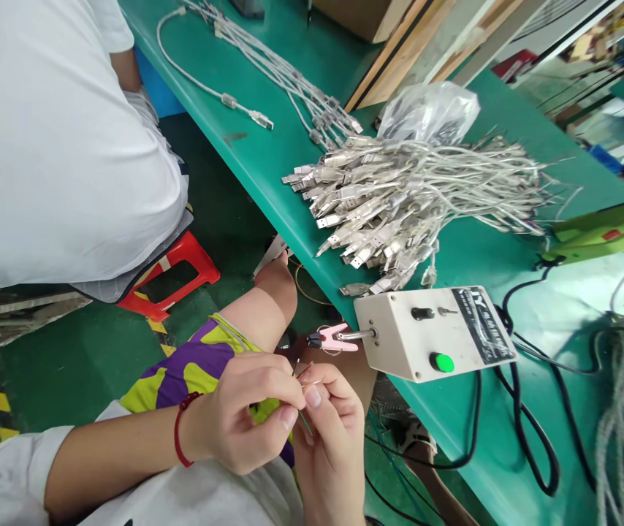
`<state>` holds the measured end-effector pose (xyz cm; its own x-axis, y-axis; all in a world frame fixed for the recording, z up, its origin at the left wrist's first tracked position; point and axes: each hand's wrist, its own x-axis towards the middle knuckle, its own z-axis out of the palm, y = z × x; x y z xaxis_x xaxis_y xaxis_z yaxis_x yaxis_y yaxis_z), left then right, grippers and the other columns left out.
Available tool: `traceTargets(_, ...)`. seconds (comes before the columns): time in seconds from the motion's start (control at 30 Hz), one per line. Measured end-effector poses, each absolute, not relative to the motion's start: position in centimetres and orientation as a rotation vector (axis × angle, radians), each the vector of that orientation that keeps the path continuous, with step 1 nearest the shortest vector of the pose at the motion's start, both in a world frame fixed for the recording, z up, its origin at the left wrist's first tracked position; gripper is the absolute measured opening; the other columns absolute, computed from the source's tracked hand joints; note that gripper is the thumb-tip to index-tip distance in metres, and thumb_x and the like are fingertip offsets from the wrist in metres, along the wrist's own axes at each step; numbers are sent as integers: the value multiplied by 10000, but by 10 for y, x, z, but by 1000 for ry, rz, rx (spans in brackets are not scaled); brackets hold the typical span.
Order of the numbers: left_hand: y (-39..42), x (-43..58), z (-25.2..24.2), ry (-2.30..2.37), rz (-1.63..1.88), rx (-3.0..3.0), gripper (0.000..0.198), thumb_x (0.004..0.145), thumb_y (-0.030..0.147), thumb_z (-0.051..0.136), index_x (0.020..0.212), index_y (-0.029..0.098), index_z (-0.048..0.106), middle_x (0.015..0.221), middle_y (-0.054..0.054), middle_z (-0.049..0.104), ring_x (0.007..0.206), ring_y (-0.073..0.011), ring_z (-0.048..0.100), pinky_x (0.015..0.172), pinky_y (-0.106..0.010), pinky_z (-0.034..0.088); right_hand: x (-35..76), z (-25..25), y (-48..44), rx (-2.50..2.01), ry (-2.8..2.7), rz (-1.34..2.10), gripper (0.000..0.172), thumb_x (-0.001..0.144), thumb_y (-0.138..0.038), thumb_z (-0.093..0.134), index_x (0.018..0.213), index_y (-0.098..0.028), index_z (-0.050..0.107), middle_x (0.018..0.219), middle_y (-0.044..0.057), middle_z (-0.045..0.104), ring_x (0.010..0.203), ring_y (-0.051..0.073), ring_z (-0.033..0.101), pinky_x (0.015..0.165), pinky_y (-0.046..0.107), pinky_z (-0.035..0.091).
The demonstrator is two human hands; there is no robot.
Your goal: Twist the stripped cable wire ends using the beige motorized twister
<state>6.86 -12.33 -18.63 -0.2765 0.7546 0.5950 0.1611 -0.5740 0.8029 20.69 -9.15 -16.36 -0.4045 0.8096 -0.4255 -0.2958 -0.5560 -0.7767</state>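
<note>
**Thin coloured wires (pixel 306 370) under close handling**

At 6 o'clock in the view, the left hand (pixel 254 409) and the right hand (pixel 337 431) meet, with the wires between their fingertips. The left thumb and forefinger are closed in a pinch at the strands; the right thumb presses against its forefinger, gripping them too. Red, black, pale and green strands show, but which hand bears which cannot be told, nor where they lead beneath the fingers.

The step in hand looks like parting or straightening single strands by touch. The next move seems to call for a steady right-hand grip while the left fingertips guide one fine strand, without bending or tangling its neighbours.

Reckoned from the hands, a pink clip (pixel 340 340) sits near them at 1 o'clock, on the metal shaft of a pale box (pixel 432 332) with a green button (pixel 444 363), itself at 2 o'clock. Farther out at 1 o'clock, a heap of USB cables (pixel 416 193) lies on the green table (pixel 268 161). At 10 o'clock a co-worker (pixel 65 153) sits on a red stool (pixel 191 267).
</note>
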Motion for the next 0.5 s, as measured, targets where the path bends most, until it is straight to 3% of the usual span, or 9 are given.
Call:
traceTargets(0.17, -123, 65, -189, 1262, 1876, 1525, 221, 892, 54, 635, 999, 241, 587, 724, 48, 590, 553, -109, 472, 539, -240, 399, 200, -167, -75, -1132, -814, 1888, 446, 936, -616, 932, 791, -211, 815, 539, -55, 473, 538, 96, 406, 582, 218, 413)
traceTargets(0.27, -123, 65, -196, 1326, 1865, 1401, 240, 915, 42, 670, 1007, 250, 594, 725, 60, 573, 520, -94, 414, 485, -230, 350, 194, -167, -63, -1112, -685, 1908, 448, 917, -678, 931, 991, -238, 895, 654, -7, 606, 624, 139, 527, 622, 248, 484)
traceTargets(0.37, -119, 64, -202, 1350, 1864, 1308, 226, 970, 60, 699, 1031, 257, 609, 720, 68, 542, 508, -88, 414, 472, -227, 336, 190, -171, -54, -1034, -559, 1954, 525, 922, -662, 949, 1287, -287, 905, 660, -38, 551, 581, 113, 412, 575, 223, 420)
traceTargets(0.5, -113, 62, -207, 1393, 1875, 1259, 199, 1025, 97, 714, 1069, 266, 619, 750, 61, 572, 513, -84, 436, 472, -221, 342, 188, -182, -46, -893, -601, 1969, 396, 913, -659, 971, 1135, -333, 949, 533, -116, 257, 526, 87, 134, 494, 188, 271)
